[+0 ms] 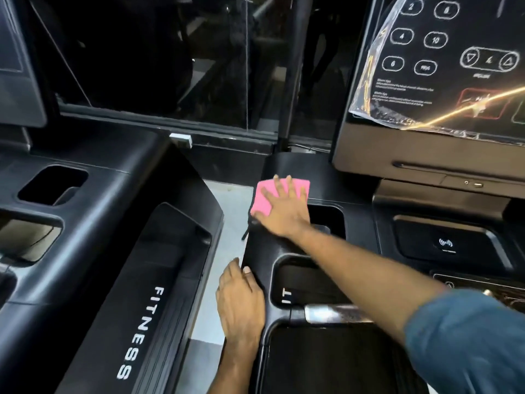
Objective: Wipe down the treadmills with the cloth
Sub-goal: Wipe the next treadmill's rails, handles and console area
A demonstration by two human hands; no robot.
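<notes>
A pink cloth [265, 199] lies flat on the left arm of the right-hand black treadmill [261, 251], just behind a cup recess. My right hand [284, 206] presses on the cloth with its fingers spread and straight. My left hand [240, 302] grips the outer left edge of the same treadmill arm, thumb on top and fingers curled over the side. A second black treadmill [136, 251] marked FITNESS stands to the left.
The right treadmill's console [431, 81] with numbered buttons under loose plastic film rises at the upper right. A cup recess [326, 217], a tray recess [301, 280] and a metal handlebar [335, 312] lie near my right arm. Grey floor [227, 217] shows between the machines.
</notes>
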